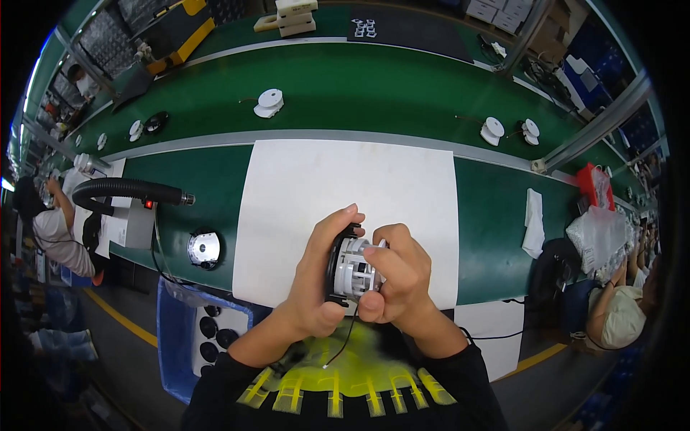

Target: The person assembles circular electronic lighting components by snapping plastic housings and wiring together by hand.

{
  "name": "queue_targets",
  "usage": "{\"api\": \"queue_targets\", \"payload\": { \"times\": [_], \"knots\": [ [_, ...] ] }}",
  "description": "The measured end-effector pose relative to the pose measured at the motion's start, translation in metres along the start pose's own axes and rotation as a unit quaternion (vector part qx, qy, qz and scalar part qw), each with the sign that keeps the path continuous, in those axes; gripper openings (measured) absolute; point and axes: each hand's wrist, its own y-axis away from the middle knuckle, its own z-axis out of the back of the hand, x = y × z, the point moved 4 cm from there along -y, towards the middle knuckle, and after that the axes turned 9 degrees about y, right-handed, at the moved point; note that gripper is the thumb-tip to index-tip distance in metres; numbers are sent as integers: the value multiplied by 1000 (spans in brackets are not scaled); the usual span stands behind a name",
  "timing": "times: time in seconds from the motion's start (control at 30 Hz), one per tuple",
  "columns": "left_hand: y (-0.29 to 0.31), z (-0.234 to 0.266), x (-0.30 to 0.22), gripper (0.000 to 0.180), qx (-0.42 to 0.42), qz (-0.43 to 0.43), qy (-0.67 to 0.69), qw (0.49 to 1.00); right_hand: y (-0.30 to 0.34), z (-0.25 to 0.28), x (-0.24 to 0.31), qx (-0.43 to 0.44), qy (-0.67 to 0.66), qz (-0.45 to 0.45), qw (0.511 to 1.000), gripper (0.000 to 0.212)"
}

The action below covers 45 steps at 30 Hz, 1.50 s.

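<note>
Above the near part of a white sheet (287, 187), both my hands are closed round one small round assembly. My left hand (313, 276) grips its black round housing (335, 269), thumb below and fingers behind. Against the other side, my right hand (406, 276) pinches the white and clear plastic part (354, 269) with thumb and fingers. Black housing and plastic part touch; whether they are fastened together I cannot tell. A thin dark wire (350, 334) with a tiny white connector dangles from the assembly in front of my shirt.
Left of the sheet are a similar round unit (205, 248) and a black flexible hose (136, 189). A blue bin (172, 345) with black round parts stands below. White spool-shaped parts (269, 103) sit on the green conveyor (374, 93). A white cloth (533, 223) lies right; people work both sides.
</note>
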Motion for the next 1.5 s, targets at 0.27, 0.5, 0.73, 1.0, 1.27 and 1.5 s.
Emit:
{"api": "queue_targets", "payload": {
  "times": [0.27, 0.5, 0.73, 1.0, 1.27, 1.5],
  "knots": [
    [3, 4, -4, 107, 11, 49, 12, 999, 4, -2, 9, -7, 51, 46, 998, 45],
    [22, 15, 3, 117, 63, 135, 97, 984, -6, -6, 36, 27, 85, 77, 993, 44],
    [10, 5, -6, 121, 105, 46, 70, 991, -5, -15, 16, -102, -199, 180, 958, 43],
    [-126, 32, 145, 68, 0, 279, 278, 919, -32, -45, -126, -3, 54, -97, 994, 45],
    [-185, 67, 251, 74, -266, 360, 561, 696, -25, 101, -345, 35, 323, -297, 898, 20],
    [-130, 27, 236, 18, 12, 134, 65, 989, -48, 137, -471, 199, 520, -409, 723, 54]
  ]
}}
